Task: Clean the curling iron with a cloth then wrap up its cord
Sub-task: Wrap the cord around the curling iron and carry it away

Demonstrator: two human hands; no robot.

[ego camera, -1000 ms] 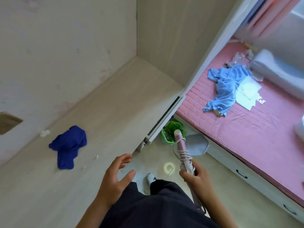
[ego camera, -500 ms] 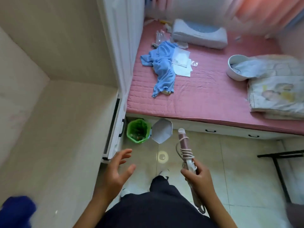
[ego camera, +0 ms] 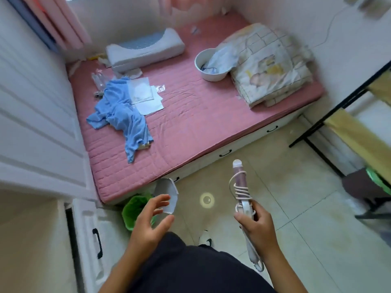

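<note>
Pale floor tiles (ego camera: 285,208) lie beneath both my hands. My right hand (ego camera: 257,224) grips the white handle of the curling iron (ego camera: 240,178), fingers curled round it, with the pink barrel pointing up and away from me toward the bed. The white cord (ego camera: 241,190) is wound in several turns round the iron just above my fingers, one loose loop standing out on the side nearer my other hand. My left hand (ego camera: 151,218) holds nothing: it hangs open in the air, fingers spread and lightly bent, well apart from the iron.

Just past my left fingertips sit a green bin (ego camera: 134,208) and a white angular piece (ego camera: 167,187) (a lid, perhaps; I cannot tell). Left of that hand is a white drawer front with a black handle (ego camera: 97,246).

Beyond both hands lies the pink mattress (ego camera: 190,115). On it, out past my left hand, a light blue garment (ego camera: 122,115) lies crumpled against some white papers (ego camera: 143,96), with a pillow (ego camera: 146,47) farther off. Out past my right hand, a white bowl (ego camera: 208,76) touches a folded quilt (ego camera: 268,66). A black metal frame (ego camera: 330,115) stands off to the right of my right hand.
</note>
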